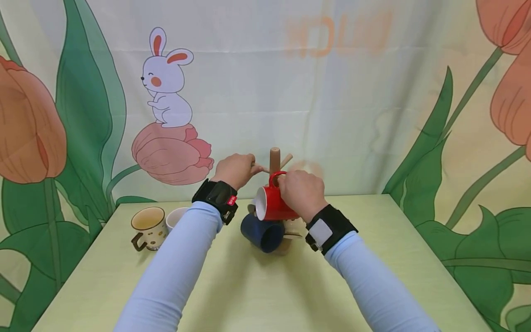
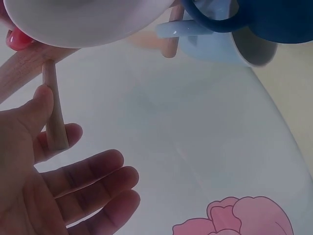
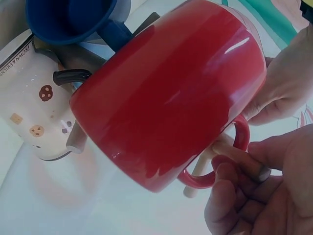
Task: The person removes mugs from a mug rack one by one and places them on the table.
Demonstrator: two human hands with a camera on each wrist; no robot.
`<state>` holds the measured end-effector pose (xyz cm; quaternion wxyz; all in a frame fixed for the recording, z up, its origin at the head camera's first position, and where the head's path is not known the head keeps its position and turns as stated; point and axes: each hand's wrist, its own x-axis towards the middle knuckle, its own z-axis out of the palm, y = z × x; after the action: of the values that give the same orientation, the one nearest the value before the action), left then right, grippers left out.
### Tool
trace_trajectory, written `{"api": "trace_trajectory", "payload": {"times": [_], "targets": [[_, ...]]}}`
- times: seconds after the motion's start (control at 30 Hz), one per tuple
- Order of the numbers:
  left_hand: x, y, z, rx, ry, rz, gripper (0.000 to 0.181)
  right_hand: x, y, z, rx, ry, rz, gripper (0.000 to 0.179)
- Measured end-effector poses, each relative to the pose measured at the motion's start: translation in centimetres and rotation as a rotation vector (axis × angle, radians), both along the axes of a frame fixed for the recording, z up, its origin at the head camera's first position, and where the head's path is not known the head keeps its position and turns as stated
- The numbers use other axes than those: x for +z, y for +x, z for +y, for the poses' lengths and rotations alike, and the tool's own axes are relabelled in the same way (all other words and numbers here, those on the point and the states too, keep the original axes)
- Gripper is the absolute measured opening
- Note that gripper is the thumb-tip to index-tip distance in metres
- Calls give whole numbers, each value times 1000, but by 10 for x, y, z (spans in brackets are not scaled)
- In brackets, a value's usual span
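A wooden mug tree (image 1: 274, 161) stands at the table's back, several mugs hanging on it. My left hand (image 1: 234, 170) pinches one of its wooden pegs (image 2: 55, 112) between thumb and index finger, the other fingers apart. A red mug (image 1: 275, 206) with a white inside hangs tilted, another peg (image 3: 239, 159) through its handle. At that peg's tip, my right hand (image 3: 279, 196) holds the wood with thumb and curled fingers. Below hangs a dark blue mug (image 1: 254, 229). A cream mug with cookie prints (image 3: 36, 105) and a pale blue mug (image 2: 208, 46) hang there too.
On the table (image 1: 352, 276), left of the tree, stand a cream spotted mug (image 1: 155, 233) with a brown handle and a white mug (image 1: 173, 217), partly behind my left sleeve. A printed cloth (image 1: 249, 92) with a rabbit and tulips hangs behind the table.
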<state>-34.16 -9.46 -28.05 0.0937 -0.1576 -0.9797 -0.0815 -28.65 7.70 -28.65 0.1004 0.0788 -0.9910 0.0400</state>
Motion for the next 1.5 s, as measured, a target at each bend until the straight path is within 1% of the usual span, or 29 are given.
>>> {"api": "trace_trajectory", "payload": {"times": [0.13, 0.23, 0.33, 0.43, 0.53, 0.7, 1.03, 1.27, 1.5], "targets": [[0, 2, 0, -1, -11, 25, 44, 1, -3, 3, -12, -67, -1, 34], [0, 4, 1, 0, -13, 44, 44, 3, -5, 6, -14, -97, 1, 36], [0, 5, 1, 9, -9, 52, 43, 4, -7, 9, -15, -127, 3, 37], [0, 6, 1, 17, -18, 51, 43, 5, -9, 12, -12, -146, -14, 37], [-2, 8, 2, 20, -30, 49, 44, 4, -13, 16, -4, -155, -37, 38], [-4, 11, 1, 24, -33, 55, 43, 2, -17, 20, 0, -175, -47, 38], [-9, 14, 4, 33, -5, 81, 42, 2, -22, 28, 9, -197, -90, 37], [-12, 18, 7, 48, 1, 70, 40, 2, -25, 33, 2, -223, -130, 42], [-14, 22, 9, 59, -1, 78, 38, 3, -28, 38, 40, -239, -135, 44]]}}
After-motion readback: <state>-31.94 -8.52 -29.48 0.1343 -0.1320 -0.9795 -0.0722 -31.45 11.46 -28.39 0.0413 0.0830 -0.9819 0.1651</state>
